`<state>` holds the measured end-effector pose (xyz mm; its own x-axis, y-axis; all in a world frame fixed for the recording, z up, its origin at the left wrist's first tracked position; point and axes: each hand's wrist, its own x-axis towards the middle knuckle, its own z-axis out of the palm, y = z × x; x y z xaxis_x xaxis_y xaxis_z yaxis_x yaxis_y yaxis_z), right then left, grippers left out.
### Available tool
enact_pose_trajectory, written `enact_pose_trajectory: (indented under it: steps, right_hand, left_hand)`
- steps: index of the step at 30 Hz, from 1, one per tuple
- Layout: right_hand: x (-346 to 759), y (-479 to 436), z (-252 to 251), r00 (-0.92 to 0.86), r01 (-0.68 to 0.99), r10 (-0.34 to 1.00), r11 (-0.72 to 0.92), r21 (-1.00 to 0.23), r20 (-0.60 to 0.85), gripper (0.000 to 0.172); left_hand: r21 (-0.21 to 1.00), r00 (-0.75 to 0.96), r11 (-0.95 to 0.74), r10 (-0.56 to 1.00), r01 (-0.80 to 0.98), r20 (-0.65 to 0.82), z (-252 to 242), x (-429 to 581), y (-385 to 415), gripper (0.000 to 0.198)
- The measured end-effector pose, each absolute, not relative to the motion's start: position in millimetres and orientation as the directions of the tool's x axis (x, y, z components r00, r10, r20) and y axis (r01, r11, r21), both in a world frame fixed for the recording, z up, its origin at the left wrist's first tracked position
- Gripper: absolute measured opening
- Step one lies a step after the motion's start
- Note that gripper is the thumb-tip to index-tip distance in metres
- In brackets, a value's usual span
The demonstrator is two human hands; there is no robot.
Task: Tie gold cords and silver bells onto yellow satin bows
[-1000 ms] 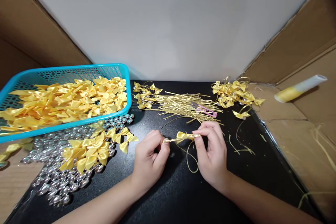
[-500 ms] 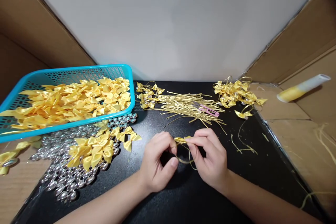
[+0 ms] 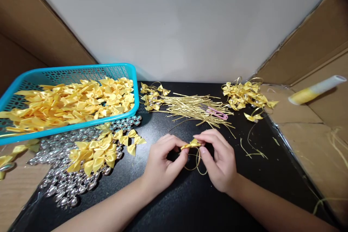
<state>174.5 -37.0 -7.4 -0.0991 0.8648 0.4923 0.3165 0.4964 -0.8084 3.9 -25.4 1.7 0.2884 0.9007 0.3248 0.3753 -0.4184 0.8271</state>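
Observation:
Thumb and index finger of my left hand (image 3: pixel 167 159) pinch the left end of a small yellow ribbon bow (image 3: pixel 192 144). At the bow's other end, the bent fingers and thumb of my right hand (image 3: pixel 220 159) close around the ribbon. A thin gold cord (image 3: pixel 196 168) hangs below the bow in a loop between both hands. Just beyond my hands lies a pile of cut gold cords (image 3: pixel 187 107), with a pink thread snipper (image 3: pixel 217 113) on top. My fingers partly cover the bow, so how the cord is fastened is hidden.
A turquoise basket (image 3: pixel 67 129) full of yellow bows stands at the left. Before it lie loose bows (image 3: pixel 95 154) and many silver beads (image 3: pixel 69 185). Corded bows with beads (image 3: pixel 244 94) are heaped at the back right; a smaller group (image 3: pixel 152 96) sits back centre. A tube (image 3: pixel 317 90) leans at the right.
My left thumb has come up to the bow and now presses against its left end. My right thumb and index finger have spread slightly at the bow, and the cord loop hangs lower.

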Motion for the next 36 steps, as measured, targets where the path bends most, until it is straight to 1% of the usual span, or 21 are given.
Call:
enact_pose_trajectory:
  steps: [2, 4, 6, 8, 13, 17, 20, 23, 28, 31, 33, 36]
  right_hand:
    - [177, -34, -5, -0.086, 0.272, 0.893, 0.447, -0.852, 0.441, 0.029]
    - [178, -30, -1, -0.134, 0.269, 0.905, 0.425, -0.865, 0.403, 0.025]
    - [179, -25, 5, -0.226, 0.301, 0.897, 0.435, -0.849, 0.38, 0.018]
    - [179, -20, 10, -0.296, 0.334, 0.878, 0.464, -0.821, 0.376, 0.014]
    - [181, -16, 19, -0.336, 0.4, 0.866, 0.486, -0.777, 0.37, 0.014]
    - [185, -15, 21, -0.408, 0.41, 0.852, 0.491, -0.769, 0.327, 0.01]
    - [186, -15, 22, -0.462, 0.427, 0.818, 0.544, -0.723, 0.343, 0.01]
    - [185, -15, 23, -0.437, 0.449, 0.818, 0.559, -0.697, 0.375, 0.012]
    - [187, -13, 28, -0.278, 0.47, 0.857, 0.516, -0.717, 0.434, 0.013]
    - [192, -9, 34, -0.245, 0.467, 0.86, 0.51, -0.723, 0.448, 0.011]
    - [196, -7, 40, -0.292, 0.442, 0.866, 0.498, -0.746, 0.405, 0.01]
    - [198, -8, 48, -0.471, 0.429, 0.847, 0.463, -0.775, 0.245, 0.01]
  left_hand:
    - [0.807, 0.299, -0.441, 0.891, 0.392, 0.342, 2, 3, -26, 0.011]
    - [0.79, 0.313, -0.459, 0.882, 0.407, 0.352, 2, 2, -26, 0.011]
    - [0.784, 0.322, -0.462, 0.88, 0.414, 0.349, 2, 1, -26, 0.013]
    - [0.792, 0.321, -0.452, 0.885, 0.41, 0.339, 3, 1, -26, 0.016]
    - [0.827, 0.314, -0.404, 0.903, 0.392, 0.292, 4, 1, -24, 0.021]
    - [0.826, 0.326, -0.412, 0.898, 0.385, 0.295, 4, 2, -24, 0.02]
    - [0.821, 0.349, -0.434, 0.884, 0.37, 0.31, 5, 2, -24, 0.02]
    - [0.813, 0.372, -0.463, 0.866, 0.353, 0.332, 5, 1, -25, 0.018]
    - [0.806, 0.323, -0.483, 0.866, 0.342, 0.382, 4, 0, -26, 0.019]
    - [0.776, 0.34, -0.548, 0.827, 0.312, 0.447, 4, 0, -27, 0.011]
    - [0.734, 0.356, -0.612, 0.783, 0.294, 0.51, 4, -1, -27, 0.014]
    - [0.683, 0.363, -0.67, 0.737, 0.29, 0.569, 2, -3, -28, 0.019]
